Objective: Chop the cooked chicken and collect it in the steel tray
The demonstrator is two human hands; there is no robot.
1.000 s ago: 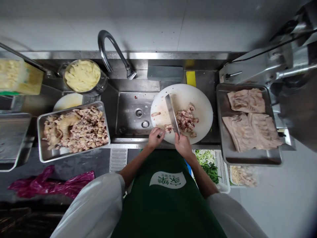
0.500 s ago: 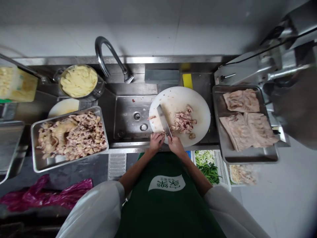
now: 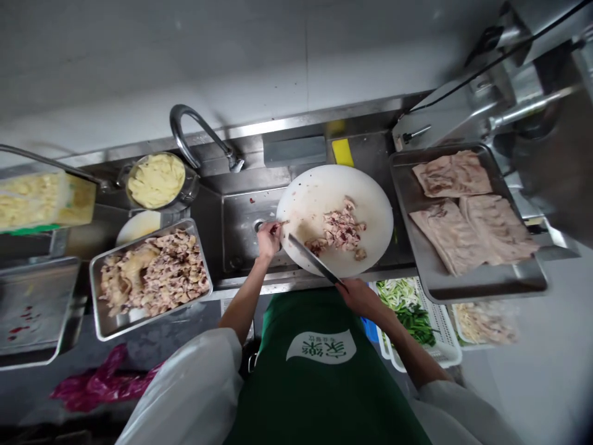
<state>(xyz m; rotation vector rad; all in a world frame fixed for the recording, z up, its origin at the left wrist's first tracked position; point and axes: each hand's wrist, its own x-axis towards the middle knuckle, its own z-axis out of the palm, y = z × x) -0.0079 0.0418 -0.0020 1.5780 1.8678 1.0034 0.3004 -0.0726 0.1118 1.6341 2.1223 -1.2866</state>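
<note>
Looking down from the head: a white cutting board (image 3: 324,188) lies over the right edge of a sink (image 3: 241,216). The left hand (image 3: 269,240) pinches a scrap of meat (image 3: 280,225) at the board's left edge. The right hand (image 3: 360,295) grips a cleaver (image 3: 311,260), blade slanting over the board's near edge. Chopped meat (image 3: 341,230) is piled at the board's centre. A meat tray (image 3: 111,324) sits left of the sink.

The left hand (image 3: 269,238) pinches a scrap of meat (image 3: 281,225) at the left edge of a round white cutting board (image 3: 324,191), beside the sink (image 3: 238,213). The right hand (image 3: 360,295) grips a knife (image 3: 312,259), its blade slanting over the board's near edge. Chopped meat (image 3: 341,230) lies mid-board. A tray (image 3: 486,284) of pale slabs sits to the right.
</note>
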